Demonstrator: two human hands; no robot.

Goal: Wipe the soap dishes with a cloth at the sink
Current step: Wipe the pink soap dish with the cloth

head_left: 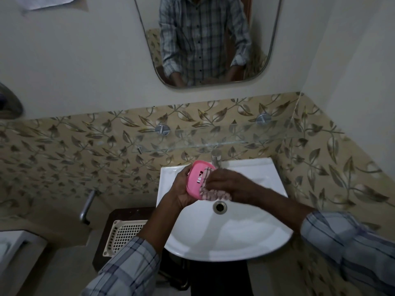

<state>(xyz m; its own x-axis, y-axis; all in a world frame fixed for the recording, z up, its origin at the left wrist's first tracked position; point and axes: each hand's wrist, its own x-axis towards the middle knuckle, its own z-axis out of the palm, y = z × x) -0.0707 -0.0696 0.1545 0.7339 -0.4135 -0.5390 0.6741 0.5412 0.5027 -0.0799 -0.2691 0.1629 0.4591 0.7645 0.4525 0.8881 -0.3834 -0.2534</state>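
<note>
A pink soap dish [196, 177] with slots in its base is held tilted above the white sink [252, 238]. My left hand [180, 189] grips the dish from the left and below. My right hand [230, 184] presses a pink checked cloth [213, 192] against the dish's inner face; part of the cloth hangs down below the dish. Both hands are over the basin, just in front of the tap. No other soap dish shows in view.
A chrome tap [216, 158] stands at the sink's back rim, the drain [219, 207] lies below the hands. A glass shelf [209, 144] runs above the tap, a mirror [205, 39] above that. A cream perforated basket [126, 233] sits on a dark stand left of the sink.
</note>
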